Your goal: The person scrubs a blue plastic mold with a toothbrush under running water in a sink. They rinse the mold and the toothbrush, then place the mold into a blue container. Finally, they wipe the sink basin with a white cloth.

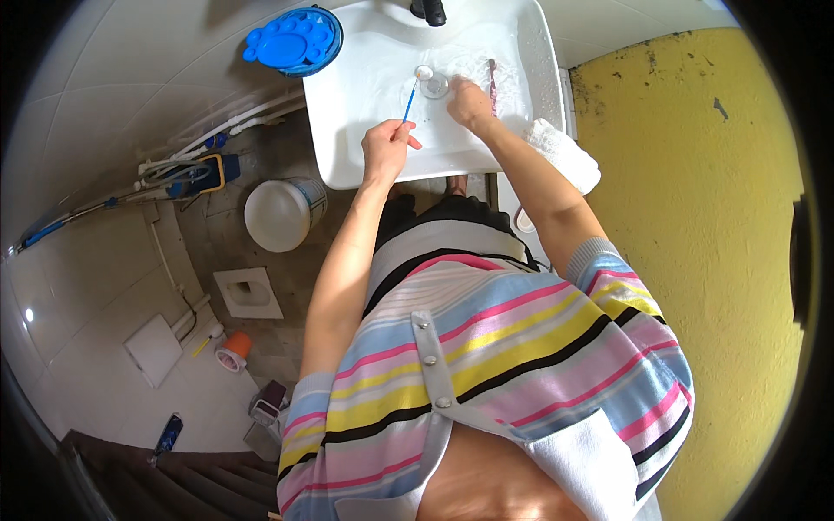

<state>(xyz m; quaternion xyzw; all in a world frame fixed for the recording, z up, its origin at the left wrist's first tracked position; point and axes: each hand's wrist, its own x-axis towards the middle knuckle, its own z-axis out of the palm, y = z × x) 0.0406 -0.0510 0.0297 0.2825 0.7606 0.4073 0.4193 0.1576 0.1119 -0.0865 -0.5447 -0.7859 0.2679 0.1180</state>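
In the white sink (334, 130), my left hand (387, 149) is closed around the lower end of a thin blue paintbrush (408, 102). Its far end meets a small round white thing (424, 73), whose kind I cannot make out. My right hand (470, 104) reaches down by the round drain (434, 85), where rippling water blurs its fingertips. Whether those fingers hold anything is unclear. Just right of that hand, a slim pinkish-red handled brush (493, 89) lies in the basin.
A blue scalloped paint palette (287, 45) rests on a round blue container at the sink's left corner. The black tap (428, 10) juts over the back. A white towel (563, 156) hangs by the right front corner. On the floor at left stands a white bucket (278, 215).
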